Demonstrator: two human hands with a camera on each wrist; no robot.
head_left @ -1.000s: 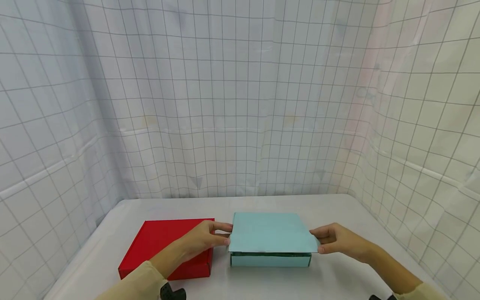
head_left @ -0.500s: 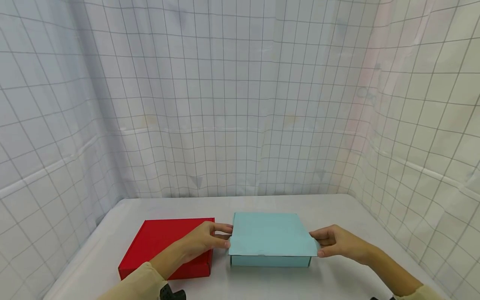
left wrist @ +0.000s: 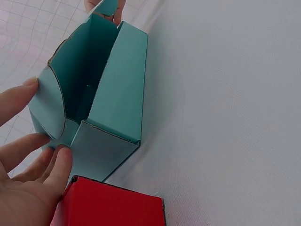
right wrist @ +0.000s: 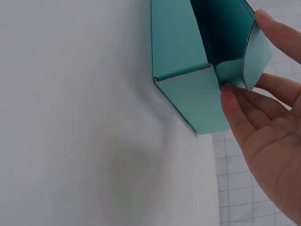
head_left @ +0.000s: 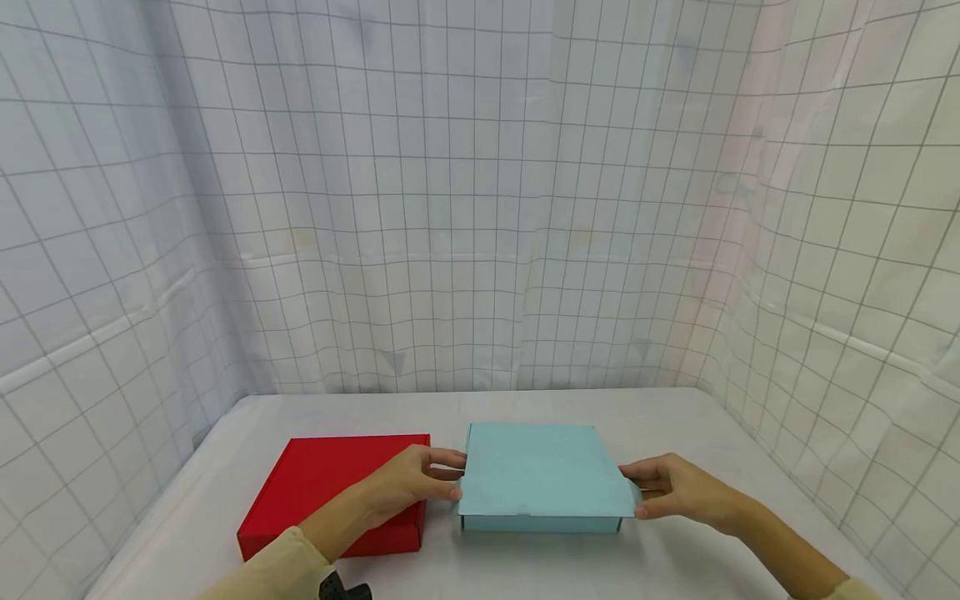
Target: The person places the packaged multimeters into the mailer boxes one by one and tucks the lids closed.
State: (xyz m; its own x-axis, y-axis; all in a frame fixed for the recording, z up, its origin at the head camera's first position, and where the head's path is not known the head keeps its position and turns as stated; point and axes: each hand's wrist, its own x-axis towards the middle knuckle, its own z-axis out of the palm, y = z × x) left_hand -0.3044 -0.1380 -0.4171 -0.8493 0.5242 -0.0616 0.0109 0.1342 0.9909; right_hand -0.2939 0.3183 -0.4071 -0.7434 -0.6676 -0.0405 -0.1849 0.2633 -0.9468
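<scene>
A light blue cardboard box (head_left: 540, 525) lies in the middle of the table, its hinged lid (head_left: 536, 471) lowered over most of the front panel. My left hand (head_left: 405, 487) holds the lid's left front corner, thumb and fingers at the side flap (left wrist: 49, 103). On the other side, my right hand (head_left: 686, 496) holds the matching right flap (right wrist: 256, 59), with some fingertips against the box's side wall. Both wrist views look through a gap between lid and front panel into the dark teal interior (left wrist: 89, 70). No contents show there.
A closed red box (head_left: 322, 475) sits left of the blue one, partly under my left forearm. White cloth (head_left: 585, 404) covers the table. White gridded curtains (head_left: 480, 208) surround it at the back and sides.
The lid's front edge has come down, covering the dark opening and more of the front panel in the head view. Both hands have moved slightly down with it; the red box stays put.
</scene>
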